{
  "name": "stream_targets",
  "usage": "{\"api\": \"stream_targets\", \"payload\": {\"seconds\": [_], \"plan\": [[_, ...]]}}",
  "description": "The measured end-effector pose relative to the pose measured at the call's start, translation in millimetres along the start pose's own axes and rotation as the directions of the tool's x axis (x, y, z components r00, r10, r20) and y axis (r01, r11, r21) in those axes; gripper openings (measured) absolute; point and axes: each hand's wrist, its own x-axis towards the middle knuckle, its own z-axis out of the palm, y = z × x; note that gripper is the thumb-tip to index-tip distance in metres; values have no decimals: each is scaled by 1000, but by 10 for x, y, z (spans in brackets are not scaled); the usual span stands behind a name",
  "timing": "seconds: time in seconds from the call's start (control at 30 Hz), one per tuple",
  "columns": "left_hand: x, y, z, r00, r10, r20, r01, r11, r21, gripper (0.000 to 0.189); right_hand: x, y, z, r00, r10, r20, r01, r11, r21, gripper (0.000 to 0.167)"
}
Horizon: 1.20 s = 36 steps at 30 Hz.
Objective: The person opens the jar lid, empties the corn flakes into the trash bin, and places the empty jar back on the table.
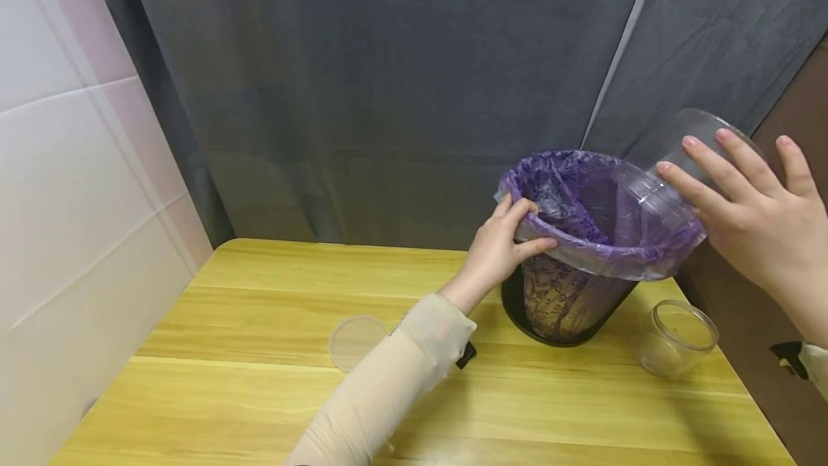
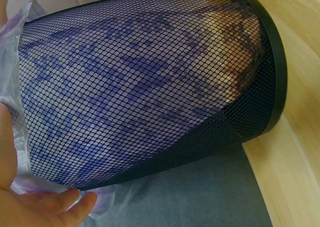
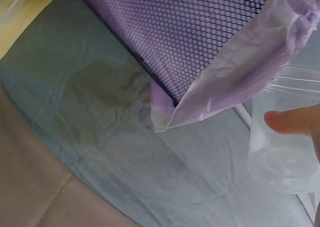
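Note:
A black mesh trash bin (image 1: 569, 300) stands tilted on the table, lined with a purple plastic bag (image 1: 621, 254) folded over its rim. My left hand (image 1: 501, 243) grips the bin's rim through the bag, thumb outside; the left wrist view shows its fingers at the bag edge beside the mesh. Over the bin's right side, my right hand (image 1: 763, 214) holds a clear plastic jar (image 3: 285, 157), tipped with its threaded mouth toward the bin's opening. The right thumb lies against the jar's wall in the right wrist view. Whether the jar contains anything cannot be told.
A second clear jar (image 1: 675, 340), without a lid, stands near the table's right edge. A clear round lid (image 1: 356, 342) lies left of my left forearm. A small black object (image 1: 466, 356) is partly hidden by the sleeve. Grey curtain (image 1: 356, 92) hangs behind the wooden table (image 1: 259, 394).

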Motion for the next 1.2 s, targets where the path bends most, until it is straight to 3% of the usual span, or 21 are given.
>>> {"api": "stream_targets", "payload": {"seconds": [0.13,0.37,0.4,0.53,0.57,0.67,1.0,1.2], "plan": [[-5,-4,-1,1000,4,-6,-4,1000,5,51,-27,0,-35,998,57,4,-57,997,60,85],[-1,-10,0,1000,6,1,-6,1000,5,50,-32,-35,-22,978,182,-102,-169,978,123,94],[-1,-9,1,1000,5,2,-5,1000,4,51,-29,-42,-19,972,200,-122,-184,974,135,92],[-1,-7,0,1000,5,3,-5,1000,1,50,-29,-45,-27,951,261,-164,-229,954,191,52],[-1,-5,0,1000,5,3,-5,1000,0,50,-37,-44,-29,945,280,-169,-245,948,205,52],[-2,-1,2,1000,-1,5,1,1000,1,49,-74,-40,-43,923,345,-172,-300,922,243,72],[1,-2,12,1000,-12,5,12,1000,7,51,-240,-97,-144,853,512,-106,-464,835,298,100],[4,-10,16,1000,-8,4,8,1000,2,52,-311,-178,-186,763,638,-103,-568,738,364,119]]}}
